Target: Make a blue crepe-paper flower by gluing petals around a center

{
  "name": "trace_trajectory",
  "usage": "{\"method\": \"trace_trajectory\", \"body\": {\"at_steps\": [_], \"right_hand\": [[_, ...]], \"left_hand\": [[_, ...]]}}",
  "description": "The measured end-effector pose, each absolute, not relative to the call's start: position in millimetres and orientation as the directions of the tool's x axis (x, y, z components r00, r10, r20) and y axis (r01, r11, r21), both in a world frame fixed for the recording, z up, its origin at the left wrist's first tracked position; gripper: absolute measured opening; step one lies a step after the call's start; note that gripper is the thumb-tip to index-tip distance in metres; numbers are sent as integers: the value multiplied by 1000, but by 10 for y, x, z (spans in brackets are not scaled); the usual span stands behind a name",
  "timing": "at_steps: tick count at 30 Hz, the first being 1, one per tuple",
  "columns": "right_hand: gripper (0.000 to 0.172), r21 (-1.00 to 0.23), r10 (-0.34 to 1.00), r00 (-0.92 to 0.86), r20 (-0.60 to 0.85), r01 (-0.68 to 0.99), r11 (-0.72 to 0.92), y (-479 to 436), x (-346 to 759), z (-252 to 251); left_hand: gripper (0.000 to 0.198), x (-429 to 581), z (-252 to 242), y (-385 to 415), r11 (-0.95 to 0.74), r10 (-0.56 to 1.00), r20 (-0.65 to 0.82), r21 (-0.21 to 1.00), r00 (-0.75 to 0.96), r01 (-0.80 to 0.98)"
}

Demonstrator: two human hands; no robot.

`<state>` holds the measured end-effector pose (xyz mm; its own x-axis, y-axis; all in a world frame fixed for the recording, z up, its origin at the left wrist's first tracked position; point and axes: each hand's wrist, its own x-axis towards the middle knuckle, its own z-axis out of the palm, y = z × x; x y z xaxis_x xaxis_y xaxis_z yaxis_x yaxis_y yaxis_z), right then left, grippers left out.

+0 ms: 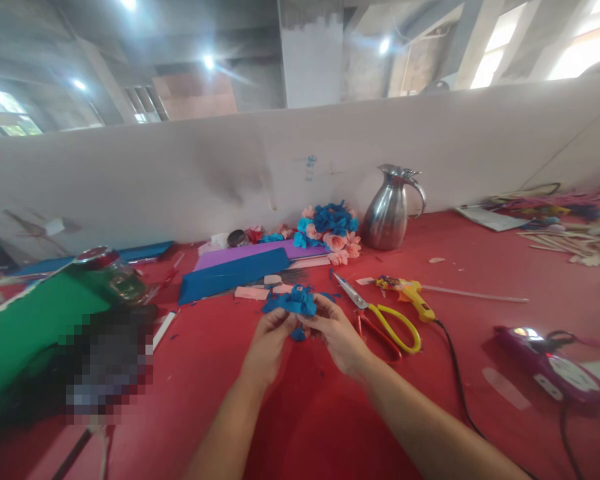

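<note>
Between my two hands is a blue paper flower (300,301), held just above the red table. My left hand (274,332) pinches its left side, fingers closed. From the right, my right hand (335,331) grips the same flower with thumb and fingers. A small blue paper piece (298,334) shows below the fingertips; whether it is joined to the flower I cannot tell. Right of my hands lie scissors with yellow handles (375,313), a red-handled tool (380,340) partly under them, and a yellow glue gun (413,297). Behind the flower are pink paper strips (251,293).
Blue paper sheets (235,275) lie behind my hands, near a bunch of blue and pink paper flowers (330,230) and a steel jug (387,213). A glass jar (115,273) and green sheet (35,327) are left. A purple device (555,367) with a cord sits right.
</note>
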<state>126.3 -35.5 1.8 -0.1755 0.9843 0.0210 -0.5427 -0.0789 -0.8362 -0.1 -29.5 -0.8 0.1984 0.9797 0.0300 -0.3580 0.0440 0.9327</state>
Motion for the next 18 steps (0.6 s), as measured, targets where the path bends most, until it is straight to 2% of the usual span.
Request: {"method": "trace_trajectory", "body": {"at_steps": [18], "right_hand": [[26, -846, 987, -160, 8, -527, -79, -379, 1257, 62]], "left_hand": [[21, -11, -21, -290, 55, 982, 14, 933, 190, -355]]}}
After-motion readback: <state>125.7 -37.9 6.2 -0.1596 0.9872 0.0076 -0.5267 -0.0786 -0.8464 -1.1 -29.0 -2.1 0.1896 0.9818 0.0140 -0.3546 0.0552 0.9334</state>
